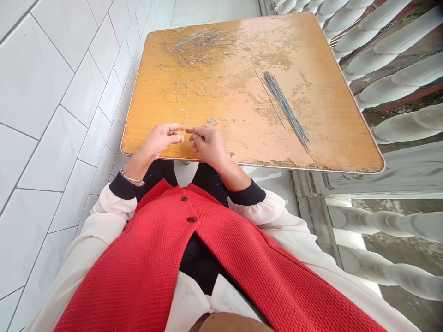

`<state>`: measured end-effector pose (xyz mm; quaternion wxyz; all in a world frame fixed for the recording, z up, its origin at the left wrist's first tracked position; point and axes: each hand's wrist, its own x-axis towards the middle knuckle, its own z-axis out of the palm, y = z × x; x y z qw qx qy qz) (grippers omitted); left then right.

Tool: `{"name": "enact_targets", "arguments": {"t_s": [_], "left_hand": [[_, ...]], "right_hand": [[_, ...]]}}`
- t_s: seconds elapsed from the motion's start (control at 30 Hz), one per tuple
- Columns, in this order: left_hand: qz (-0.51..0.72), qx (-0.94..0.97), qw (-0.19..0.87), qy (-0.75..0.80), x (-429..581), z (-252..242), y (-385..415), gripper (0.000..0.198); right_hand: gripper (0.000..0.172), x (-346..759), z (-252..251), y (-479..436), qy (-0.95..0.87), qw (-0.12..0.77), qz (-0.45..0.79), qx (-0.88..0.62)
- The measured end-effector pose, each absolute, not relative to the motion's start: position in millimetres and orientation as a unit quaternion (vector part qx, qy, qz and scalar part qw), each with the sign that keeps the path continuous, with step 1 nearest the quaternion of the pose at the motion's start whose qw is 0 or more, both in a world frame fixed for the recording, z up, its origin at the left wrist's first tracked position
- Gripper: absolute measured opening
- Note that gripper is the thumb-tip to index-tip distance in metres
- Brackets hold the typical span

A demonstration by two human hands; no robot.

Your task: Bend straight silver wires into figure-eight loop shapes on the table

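Over the table's near left edge, my left hand pinches a thin wire, whose curved end rises above the fingers. My right hand is closed beside it, with thumb and index fingertips meeting at the same wire. Just beyond the hands lie several wires bent into double loops, set out in a row. Farther back is a tangled heap of looped and bent wires. To the right rests a bundle of straight grey wires, with a few single wires lying alongside it.
The wooden table has a worn, peeling top and a chipped front edge. A white tiled wall runs close along the left. White balusters stand along the right side.
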<state>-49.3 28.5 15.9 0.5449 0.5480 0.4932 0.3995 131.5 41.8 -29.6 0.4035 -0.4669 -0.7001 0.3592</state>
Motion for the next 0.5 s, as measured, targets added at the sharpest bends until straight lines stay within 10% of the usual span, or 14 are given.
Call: {"name": "enact_targets", "arguments": {"t_s": [0.5], "left_hand": [[0.3, 0.61, 0.472, 0.561, -43.2, 13.1, 31.6, 0.045]], "right_hand": [[0.037, 123.0, -27.4, 28.5, -0.827, 0.238, 0.121, -0.495]]}}
